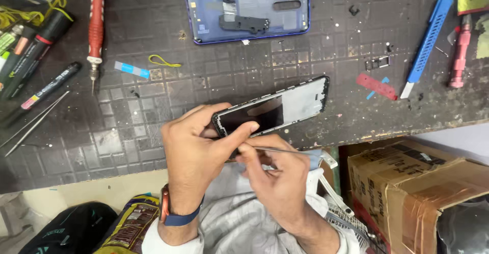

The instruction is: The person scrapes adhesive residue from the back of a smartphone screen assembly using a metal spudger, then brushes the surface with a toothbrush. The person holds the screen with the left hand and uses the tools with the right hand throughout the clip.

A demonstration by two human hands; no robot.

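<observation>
Head view: the left hand (196, 144) holds the near end of a phone (272, 107) that has its back taken off. The fingers are wrapped round the end and the thumb presses on top. The phone sits at the near edge of the dark work mat (127, 147), with its far end pointing right and a bit away. The right hand (275, 175) is just beside the left one. It pinches thin metal tweezers (290, 150) between thumb and fingers. The tips seem to reach under the left thumb, at the phone's near end, but they are hidden there.

What could go wrong: the tips are sharp. If they slip, they could scratch the parts inside the phone or poke the left thumb, which is very close. The phone hangs partly over the mat's edge, so a loose hold could let it tip and fall toward the cardboard box (407, 182) below. A tiny part could also jump off and get lost.

Both wrists bend in toward each other, close to the body. The left wrist wears a blue band.

Far off lie the blue phone back cover (249, 9), a red screwdriver (96, 24) at the left, and a blue tool (427, 42) at the right.
</observation>
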